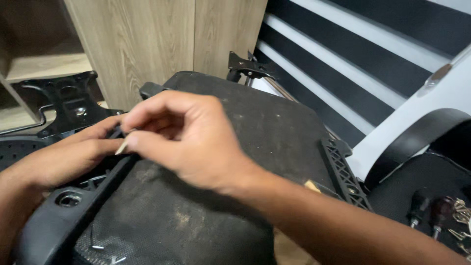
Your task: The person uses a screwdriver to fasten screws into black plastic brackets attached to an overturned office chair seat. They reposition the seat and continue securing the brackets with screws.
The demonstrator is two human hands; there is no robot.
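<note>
An upturned black chair seat (265,122) lies before me, its dusty fabric underside facing up and a black plastic frame (54,221) along its left edge. My right hand (186,142) reaches across the seat and pinches something small at that edge; what it holds is hidden by the fingers. My left hand (68,157) rests against the frame just below, fingertips touching the same spot. A bolt hole (68,199) shows in the frame near my left wrist.
A black metal chair mechanism plate (68,103) lies on the wooden shelf unit (147,44) at the left. A small black bracket (250,66) stands behind the seat. At right are a black armrest (417,142), screwdrivers (431,216) and a dark striped wall.
</note>
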